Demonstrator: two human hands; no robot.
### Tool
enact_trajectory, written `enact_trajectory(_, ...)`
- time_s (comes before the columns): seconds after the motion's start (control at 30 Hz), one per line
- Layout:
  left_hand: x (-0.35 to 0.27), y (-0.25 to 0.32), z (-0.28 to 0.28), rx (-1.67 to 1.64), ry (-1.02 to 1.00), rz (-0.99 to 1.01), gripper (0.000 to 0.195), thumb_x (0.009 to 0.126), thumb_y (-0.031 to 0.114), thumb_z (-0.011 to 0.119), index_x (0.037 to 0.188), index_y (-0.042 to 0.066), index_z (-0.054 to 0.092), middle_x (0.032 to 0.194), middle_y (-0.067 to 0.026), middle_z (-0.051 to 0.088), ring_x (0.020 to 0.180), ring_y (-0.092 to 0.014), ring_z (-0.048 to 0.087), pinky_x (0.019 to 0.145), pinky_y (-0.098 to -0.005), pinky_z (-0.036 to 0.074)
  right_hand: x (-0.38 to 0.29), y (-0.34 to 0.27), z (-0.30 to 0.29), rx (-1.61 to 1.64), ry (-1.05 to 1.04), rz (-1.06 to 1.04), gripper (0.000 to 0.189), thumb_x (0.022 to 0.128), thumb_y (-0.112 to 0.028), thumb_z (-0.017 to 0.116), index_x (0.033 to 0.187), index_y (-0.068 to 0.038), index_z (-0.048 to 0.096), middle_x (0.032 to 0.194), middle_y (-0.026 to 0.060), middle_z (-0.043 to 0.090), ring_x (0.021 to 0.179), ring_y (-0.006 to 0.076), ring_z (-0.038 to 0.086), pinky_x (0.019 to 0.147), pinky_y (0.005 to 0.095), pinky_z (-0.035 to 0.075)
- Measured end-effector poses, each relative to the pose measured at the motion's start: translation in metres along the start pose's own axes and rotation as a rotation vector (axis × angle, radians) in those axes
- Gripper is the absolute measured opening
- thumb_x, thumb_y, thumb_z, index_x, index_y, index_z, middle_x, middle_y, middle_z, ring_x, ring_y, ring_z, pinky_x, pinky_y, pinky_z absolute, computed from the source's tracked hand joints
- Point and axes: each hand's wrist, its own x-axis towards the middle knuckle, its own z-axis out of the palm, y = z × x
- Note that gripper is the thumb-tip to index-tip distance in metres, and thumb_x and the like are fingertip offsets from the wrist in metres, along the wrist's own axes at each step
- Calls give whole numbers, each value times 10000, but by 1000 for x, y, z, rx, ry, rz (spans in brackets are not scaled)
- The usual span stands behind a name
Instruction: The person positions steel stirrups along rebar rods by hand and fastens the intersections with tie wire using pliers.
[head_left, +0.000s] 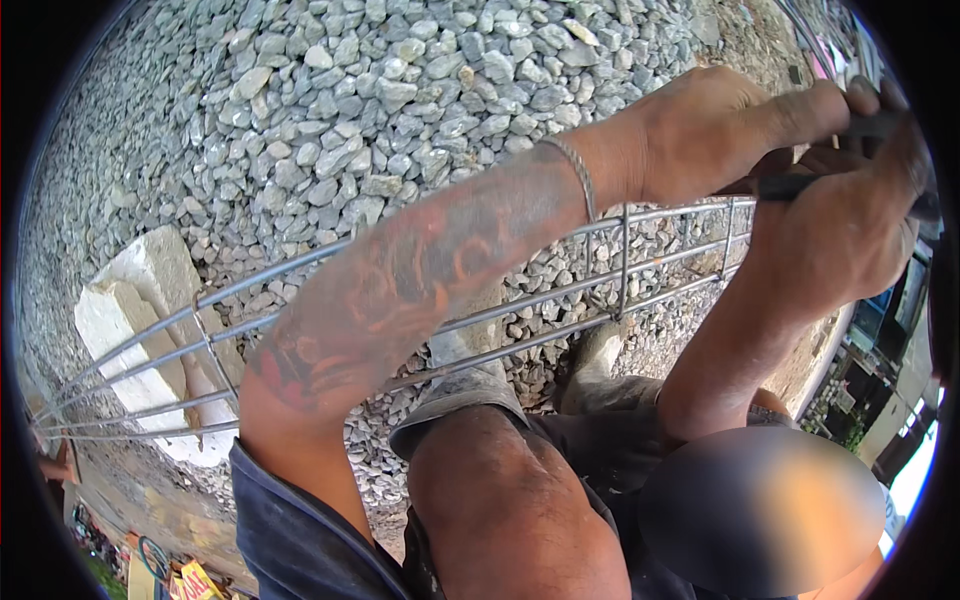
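Observation:
At the upper right, my left hand (701, 135) reaches across from the lower left, its fingertips meeting my right hand (847, 225). My right fingers are closed around a black-handled tool (784, 186); its kind is unclear. Whether my left fingers grip part of it is hidden by overlap and blur. My tattooed left forearm, with a twisted bracelet (581, 176) at the wrist, passes over a steel rebar cage (555, 294). The cage's long bars run from the far left towards the hands, joined by stirrups (625, 259).
Crushed gravel (420, 82) spreads above and below the cage. Pale concrete blocks (154, 300) lie under its left end. My bare knee (502, 480) is below it. A blurred oval covers the lower right. At the far left rim, part of another person's arm (56, 469) shows.

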Motion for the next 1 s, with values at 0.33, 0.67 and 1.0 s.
enact_trajectory(0.33, -10, 25, -14, 271, -256, -230, 255, 620, 167, 681, 773, -34, 641, 617, -30, 604, 573, -116, 579, 539, -225, 455, 21, 16, 3, 1107, -172, 373, 328, 951, -257, 434, 1024, 56, 505, 859, 127, 570, 733, 219, 594, 620, 307, 494)
enact_trajectory(0.67, -21, 19, -7, 270, -45, -49, 206, 648, 153, 689, 775, -4, 648, 652, -78, 619, 622, -129, 590, 571, -260, 471, 36, 17, -1, 1897, -726, 433, 615, 887, -594, 404, 851, 3, 550, 678, 27, 475, 602, 137, 462, 668, 327, 424)
enact_trajectory(1.0, -35, 12, -24, 65, -152, 56, 283, 760, 71, 685, 1004, 46, 544, 765, -7, 561, 698, -85, 542, 586, -250, 446, 63, -25, -21, 1545, -947, 322, 381, 848, -399, 625, 816, -23, 579, 569, -18, 488, 483, 51, 440, 428, 226, 353)
